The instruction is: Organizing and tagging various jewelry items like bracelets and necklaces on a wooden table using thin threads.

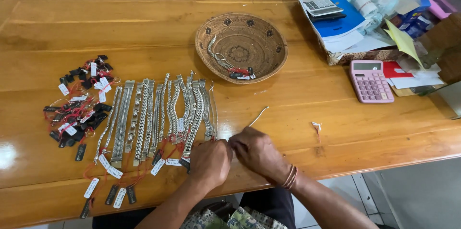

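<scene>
Two hands meet at the near edge of a big wooden table (144, 27). The left hand (210, 162) and the right hand (257, 152) are pressed close together, fingers curled. They seem to pinch a thin silver chain (258, 116) between them, but I cannot tell how tight the grip is.

The chain's free end runs up and away from the right hand, slanting to the right. The right hand is nearer to that end.

Far ahead of the hands sits a round woven basket (261, 63) with one silver piece inside. Just left of the left hand lies a row of silver bracelets (158, 113), side by side, long way pointing away from the person. Further left is a pile of black and white tags (79, 101). Off to the right is a pink calculator (370, 81). A tiny tag scrap (316, 126) lies right of the right hand.
</scene>
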